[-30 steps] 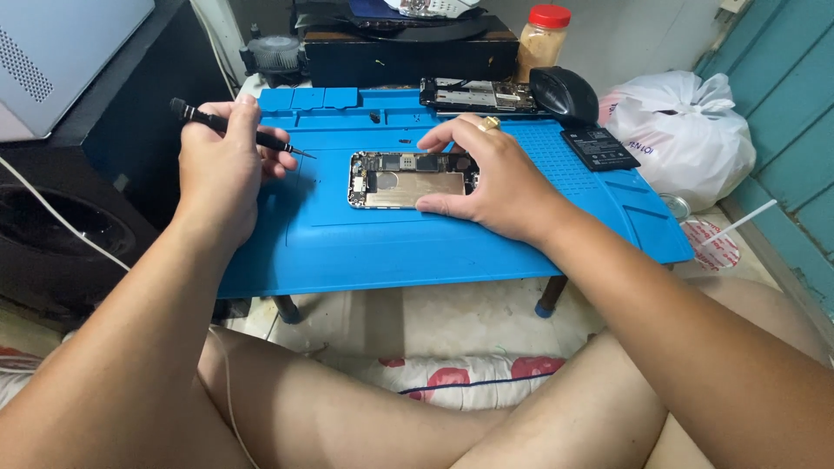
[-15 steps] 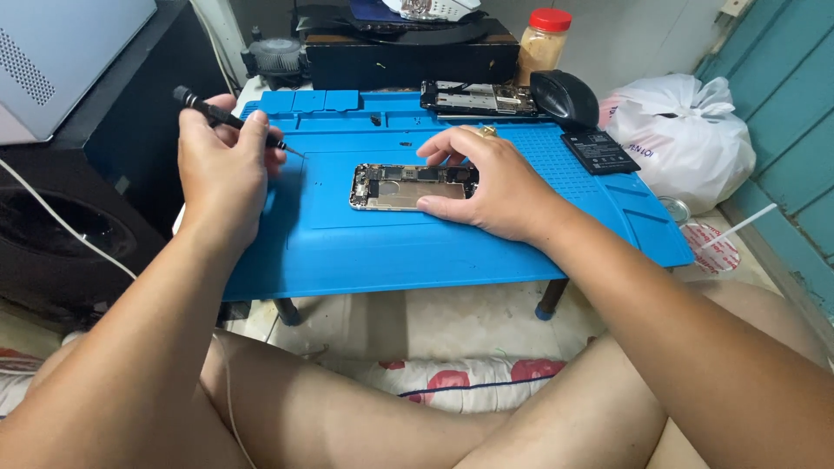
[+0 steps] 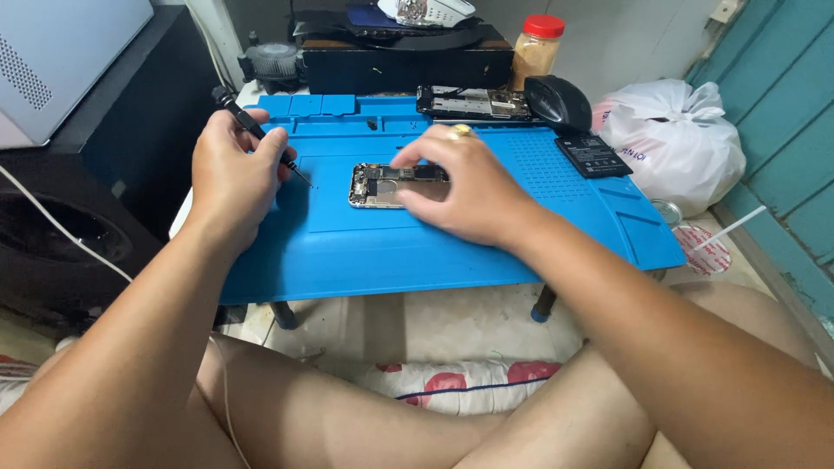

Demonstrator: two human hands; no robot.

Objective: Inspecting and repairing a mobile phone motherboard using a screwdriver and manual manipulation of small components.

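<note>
An opened phone (image 3: 382, 184) with its insides showing lies on a blue work mat (image 3: 417, 243). My right hand (image 3: 460, 187) rests over the phone's right half, fingers spread on it, a ring on one finger. My left hand (image 3: 233, 174) holds a thin black screwdriver (image 3: 252, 132), its tip pointing down at the mat just left of the phone, a short gap away from it.
At the mat's far edge lie a second opened phone (image 3: 473, 102), a black mouse (image 3: 560, 102) and a flat black battery (image 3: 592, 155). A red-lidded jar (image 3: 537, 43), a white plastic bag (image 3: 673, 130) and dark boxes stand around. My bare legs are below.
My right hand has slid further over the phone, covering more of it. The left hand with the screwdriver has shifted slightly, tip still near the phone's left end.
</note>
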